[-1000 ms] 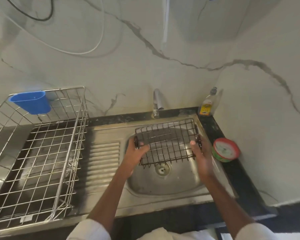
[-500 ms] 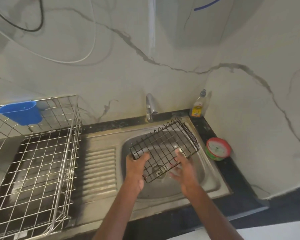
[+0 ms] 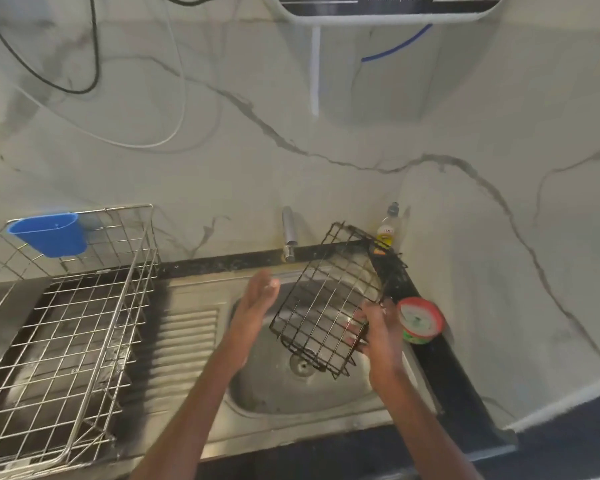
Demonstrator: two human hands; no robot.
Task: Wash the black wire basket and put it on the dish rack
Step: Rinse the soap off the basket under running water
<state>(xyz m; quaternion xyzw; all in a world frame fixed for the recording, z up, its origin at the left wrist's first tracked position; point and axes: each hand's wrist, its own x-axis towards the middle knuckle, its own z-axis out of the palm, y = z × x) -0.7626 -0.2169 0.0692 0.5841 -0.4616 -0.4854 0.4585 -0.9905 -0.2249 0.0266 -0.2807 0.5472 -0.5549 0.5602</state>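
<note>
Head view. Black wire basket: tilted on end above the sink. Right hand fingers curl round its near right edge; left hand apart, fingers straight. Likely light, stiff, wet-slippery: grip the rim wires. Dish rack at left.

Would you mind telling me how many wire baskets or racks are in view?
2. The black wire basket is tilted over the sink, held by the right hand. The silver dish rack stands on the left, partly cut off by the frame.
</note>
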